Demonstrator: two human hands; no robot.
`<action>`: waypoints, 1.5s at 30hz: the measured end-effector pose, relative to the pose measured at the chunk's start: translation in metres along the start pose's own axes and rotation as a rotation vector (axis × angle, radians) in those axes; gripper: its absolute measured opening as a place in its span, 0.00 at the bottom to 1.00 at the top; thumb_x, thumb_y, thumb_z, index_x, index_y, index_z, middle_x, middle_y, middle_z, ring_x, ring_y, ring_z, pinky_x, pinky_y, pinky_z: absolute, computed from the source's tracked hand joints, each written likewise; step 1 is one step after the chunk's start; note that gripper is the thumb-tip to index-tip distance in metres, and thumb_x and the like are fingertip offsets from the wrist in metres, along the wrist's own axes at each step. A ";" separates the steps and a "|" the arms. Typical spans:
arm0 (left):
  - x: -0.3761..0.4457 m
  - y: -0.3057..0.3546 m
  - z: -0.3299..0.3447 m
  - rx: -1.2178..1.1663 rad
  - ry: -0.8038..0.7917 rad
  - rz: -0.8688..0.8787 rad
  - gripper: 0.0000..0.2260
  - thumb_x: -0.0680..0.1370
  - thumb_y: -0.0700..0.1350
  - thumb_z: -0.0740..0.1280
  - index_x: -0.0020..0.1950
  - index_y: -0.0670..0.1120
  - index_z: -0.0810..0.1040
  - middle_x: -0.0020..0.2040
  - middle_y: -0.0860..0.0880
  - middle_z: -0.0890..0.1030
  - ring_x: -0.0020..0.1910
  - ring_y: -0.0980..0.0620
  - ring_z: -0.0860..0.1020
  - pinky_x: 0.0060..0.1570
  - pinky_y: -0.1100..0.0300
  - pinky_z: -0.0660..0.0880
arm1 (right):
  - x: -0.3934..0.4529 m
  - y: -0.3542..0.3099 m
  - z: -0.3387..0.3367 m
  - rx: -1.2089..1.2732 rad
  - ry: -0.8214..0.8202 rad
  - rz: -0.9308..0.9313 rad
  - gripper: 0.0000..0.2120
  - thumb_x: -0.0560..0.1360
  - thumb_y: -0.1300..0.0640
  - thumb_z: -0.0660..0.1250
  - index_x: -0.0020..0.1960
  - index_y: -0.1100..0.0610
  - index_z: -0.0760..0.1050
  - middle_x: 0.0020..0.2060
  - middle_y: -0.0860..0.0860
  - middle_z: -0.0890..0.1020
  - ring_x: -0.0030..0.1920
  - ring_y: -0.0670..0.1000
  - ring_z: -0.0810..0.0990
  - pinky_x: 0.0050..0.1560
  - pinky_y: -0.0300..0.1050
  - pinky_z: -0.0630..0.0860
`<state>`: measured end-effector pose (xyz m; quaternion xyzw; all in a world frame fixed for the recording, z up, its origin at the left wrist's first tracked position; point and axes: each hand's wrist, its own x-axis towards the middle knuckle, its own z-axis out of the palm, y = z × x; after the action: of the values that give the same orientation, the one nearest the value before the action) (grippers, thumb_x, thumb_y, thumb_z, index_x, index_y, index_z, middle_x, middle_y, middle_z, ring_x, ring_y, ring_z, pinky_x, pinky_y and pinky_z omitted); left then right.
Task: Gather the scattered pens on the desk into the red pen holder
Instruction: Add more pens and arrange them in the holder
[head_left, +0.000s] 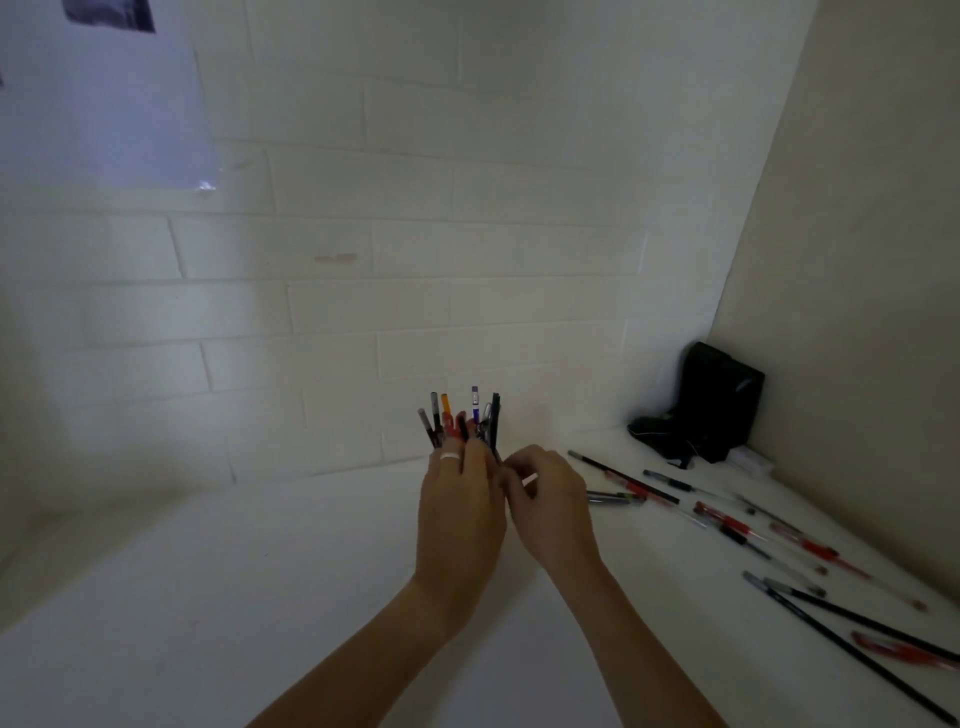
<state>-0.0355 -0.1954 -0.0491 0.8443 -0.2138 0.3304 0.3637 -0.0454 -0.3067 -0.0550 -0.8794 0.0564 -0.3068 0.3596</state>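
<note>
No lettering, number or brand can be read anywhere: the sheet (98, 93) on the wall at eleven o'clock shows only a dark blurred patch, and the pens (737, 525) at four o'clock are too blurred.

One head-worn wide-angle view looks forward and slightly down from above the forearms, close over the white counter (260, 597). It faces the brick wall (415, 234), which fills the upper half, and the corner at right. Both hands (460, 512) sit near the centre; straight lines bow toward the edges.
</note>
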 end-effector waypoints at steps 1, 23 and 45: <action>-0.005 0.006 0.003 -0.006 -0.009 0.059 0.07 0.75 0.33 0.64 0.45 0.44 0.74 0.44 0.47 0.75 0.42 0.48 0.74 0.41 0.56 0.76 | -0.001 0.008 -0.003 -0.020 0.015 0.012 0.03 0.78 0.56 0.68 0.45 0.52 0.78 0.41 0.45 0.79 0.41 0.42 0.77 0.39 0.28 0.69; -0.029 0.020 0.112 -0.193 -0.444 -0.248 0.12 0.76 0.32 0.61 0.57 0.43 0.72 0.49 0.49 0.72 0.45 0.54 0.70 0.41 0.68 0.66 | 0.025 0.125 -0.030 -0.449 -0.189 0.138 0.09 0.75 0.58 0.71 0.55 0.56 0.83 0.52 0.54 0.83 0.57 0.53 0.79 0.52 0.44 0.76; 0.010 0.045 0.054 -0.454 -0.139 -0.302 0.04 0.82 0.43 0.64 0.55 0.46 0.76 0.43 0.55 0.81 0.40 0.63 0.81 0.36 0.73 0.76 | 0.035 0.039 -0.090 0.472 -0.457 0.378 0.07 0.73 0.60 0.75 0.50 0.59 0.84 0.40 0.55 0.88 0.41 0.52 0.87 0.41 0.42 0.80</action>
<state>-0.0341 -0.2657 -0.0489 0.7842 -0.1786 0.1576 0.5730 -0.0643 -0.4005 -0.0136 -0.7923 0.0636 -0.0356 0.6058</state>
